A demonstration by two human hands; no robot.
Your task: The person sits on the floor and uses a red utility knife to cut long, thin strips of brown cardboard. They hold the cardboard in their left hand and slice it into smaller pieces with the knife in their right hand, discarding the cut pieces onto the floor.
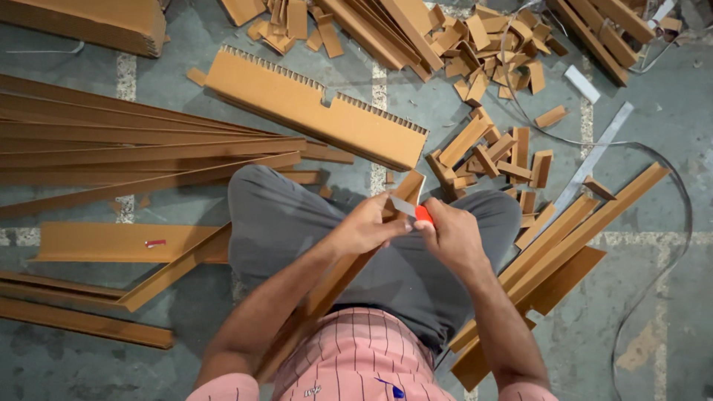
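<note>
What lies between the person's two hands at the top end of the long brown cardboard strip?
In the head view, a red-handled cutter bridges the left hand and right hand at the long brown cardboard strip.

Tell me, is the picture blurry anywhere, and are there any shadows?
In the head view, the left hand, the right hand and the long cardboard strip look a little soft, and the red-handled cutter is slightly smeared. The notched cardboard piece is sharper and casts a soft shadow on the grey floor. The light is even, with no glare.
</note>
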